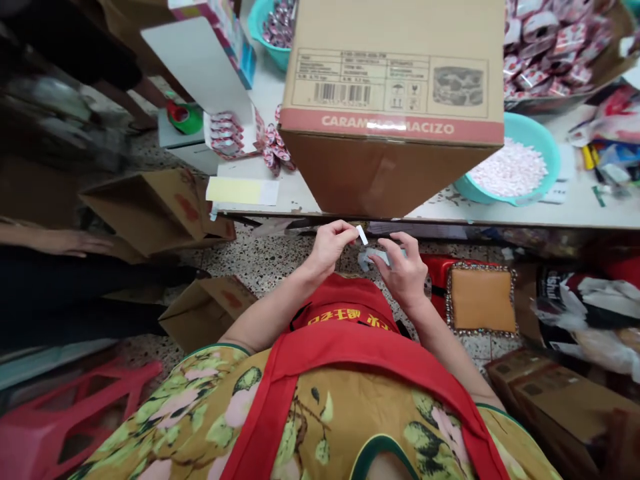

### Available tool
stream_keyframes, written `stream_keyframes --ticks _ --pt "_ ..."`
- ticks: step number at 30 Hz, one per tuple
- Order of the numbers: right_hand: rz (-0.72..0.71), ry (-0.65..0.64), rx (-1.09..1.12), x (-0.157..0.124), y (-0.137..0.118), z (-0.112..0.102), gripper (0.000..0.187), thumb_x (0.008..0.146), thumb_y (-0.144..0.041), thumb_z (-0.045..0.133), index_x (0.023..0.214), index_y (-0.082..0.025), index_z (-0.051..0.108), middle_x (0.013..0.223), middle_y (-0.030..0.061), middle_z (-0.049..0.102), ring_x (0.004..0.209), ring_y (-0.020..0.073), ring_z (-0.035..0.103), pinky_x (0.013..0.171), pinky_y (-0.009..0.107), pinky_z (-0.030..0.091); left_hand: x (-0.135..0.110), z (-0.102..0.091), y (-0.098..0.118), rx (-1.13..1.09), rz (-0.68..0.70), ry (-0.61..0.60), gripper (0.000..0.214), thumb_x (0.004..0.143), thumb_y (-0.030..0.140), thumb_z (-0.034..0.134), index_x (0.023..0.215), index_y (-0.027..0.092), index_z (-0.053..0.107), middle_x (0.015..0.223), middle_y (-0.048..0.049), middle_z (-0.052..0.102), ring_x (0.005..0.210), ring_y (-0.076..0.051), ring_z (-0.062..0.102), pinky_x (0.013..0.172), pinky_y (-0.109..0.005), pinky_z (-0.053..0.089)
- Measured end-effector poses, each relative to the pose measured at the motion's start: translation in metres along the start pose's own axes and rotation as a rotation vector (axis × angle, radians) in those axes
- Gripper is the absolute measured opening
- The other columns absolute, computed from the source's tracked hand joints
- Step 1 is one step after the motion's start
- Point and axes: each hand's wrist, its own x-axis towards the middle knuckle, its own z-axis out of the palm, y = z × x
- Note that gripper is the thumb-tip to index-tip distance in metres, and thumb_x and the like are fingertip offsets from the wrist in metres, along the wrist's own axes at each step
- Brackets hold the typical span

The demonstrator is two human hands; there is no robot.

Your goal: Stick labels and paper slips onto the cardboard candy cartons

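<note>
My left hand (330, 250) pinches a small white strip (362, 235) between thumb and forefinger. Facing it is my right hand (404, 270), its thumb and forefinger apart. A pale blue-grey strip (379, 255) runs into the right hand and seems held by its curled fingers; what exactly it is, I cannot make out. Both hands are in front of the table edge, over my red apron (345, 307). Just beyond them, a large cardboard box (390, 167) printed "CARAMELO MACIZO" stands on the table.
A turquoise basin (547, 147) of small pale pieces stands right of the box. Wrapped sweets (545, 47) fill a carton behind it. A yellow-and-white paper (240, 191) lies at the table's left edge. Open cartons (150, 207) and another person's hand (75, 241) are at left.
</note>
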Motion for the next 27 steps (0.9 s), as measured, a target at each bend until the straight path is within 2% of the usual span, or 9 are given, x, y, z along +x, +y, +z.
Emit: stream_keyframes --ticks 4,7,9,12,16,18,22,25,27 --pt "-0.093 0.083 0.073 0.016 -0.016 0.012 0.022 0.098 -0.039 0.059 0.105 -0.029 0.077 0.105 0.0087 0.068 0.095 0.0193 0.063 0.078 0.029 0.052 -0.007 -0.002 0.007 -0.031 -0.001 0.061 0.015 0.066 0.027 0.07 0.061 0.014 0.064 0.06 0.0012 0.06 0.062 -0.01 0.05 0.067 -0.024 0.041" --pt "-0.07 0.08 0.311 0.032 -0.023 0.01 0.022 0.097 -0.038 0.059 0.095 -0.026 0.077 0.092 0.0071 0.067 0.088 0.0184 0.06 0.081 0.031 0.051 -0.011 -0.012 0.014 -0.084 -0.051 0.007 0.02 0.069 0.032 0.072 0.066 0.013 0.066 0.065 -0.0003 0.061 0.064 -0.01 0.053 0.068 -0.024 0.043" --pt "0.048 0.035 0.563 0.042 -0.026 0.003 0.023 0.094 -0.04 0.063 0.087 -0.022 0.075 0.089 0.0058 0.065 0.085 0.0175 0.059 0.082 0.032 0.05 -0.012 -0.022 0.02 -0.162 -0.091 -0.031 0.03 0.074 0.042 0.073 0.081 0.013 0.069 0.076 -0.0025 0.065 0.068 -0.011 0.058 0.07 -0.025 0.046" --pt "0.337 -0.153 0.911 0.058 -0.029 -0.008 0.027 0.086 -0.046 0.071 0.083 -0.019 0.072 0.076 0.0012 0.061 0.071 0.0136 0.054 0.069 0.028 0.045 -0.01 -0.036 0.033 -0.191 0.007 0.012 0.044 0.073 0.045 0.079 0.104 0.016 0.068 0.095 -0.0041 0.067 0.078 -0.012 0.061 0.077 -0.026 0.049" --pt "0.551 -0.31 1.148 0.073 -0.036 -0.018 0.036 0.078 -0.052 0.078 0.087 -0.017 0.072 0.064 -0.0027 0.056 0.056 0.0093 0.041 0.055 0.024 0.031 -0.001 -0.042 0.05 -0.084 0.093 -0.131 0.047 0.074 0.046 0.08 0.107 0.014 0.069 0.097 -0.0053 0.068 0.084 -0.014 0.06 0.08 -0.027 0.048" --pt "0.527 -0.312 1.172 0.079 -0.041 -0.02 0.036 0.077 -0.051 0.079 0.086 -0.017 0.073 0.065 -0.0025 0.057 0.057 0.0091 0.042 0.056 0.024 0.031 0.003 -0.041 0.059 0.011 0.136 -0.185 0.04 0.077 0.046 0.078 0.1 0.014 0.07 0.091 -0.0043 0.067 0.082 -0.014 0.059 0.078 -0.027 0.047" --pt "0.424 -0.3 1.084 0.095 -0.054 -0.03 0.033 0.08 -0.05 0.077 0.083 -0.018 0.075 0.071 -0.0007 0.062 0.065 0.0111 0.05 0.064 0.025 0.04 0.007 -0.041 0.081 0.264 0.33 -0.149 0.02 0.083 0.033 0.07 0.075 0.015 0.067 0.077 -0.0012 0.061 0.073 -0.012 0.053 0.069 -0.026 0.041" --pt "0.285 -0.247 0.938 0.111 -0.067 -0.049 0.029 0.082 -0.047 0.075 0.086 -0.019 0.078 0.084 0.0026 0.069 0.079 0.0154 0.06 0.077 0.028 0.047 0.008 -0.048 0.103 0.386 0.498 -0.115 0.018 0.086 0.027 0.065 0.072 0.016 0.067 0.076 -0.0014 0.06 0.074 -0.013 0.053 0.07 -0.027 0.04" --pt "0.145 -0.263 0.828 0.121 -0.075 -0.07 0.03 0.085 -0.044 0.071 0.101 -0.02 0.079 0.093 0.0039 0.072 0.087 0.0173 0.064 0.084 0.03 0.049 0.011 -0.055 0.121 0.416 0.585 -0.106 0.017 0.087 0.026 0.065 0.074 0.017 0.069 0.078 -0.002 0.061 0.078 -0.014 0.054 0.073 -0.028 0.041"
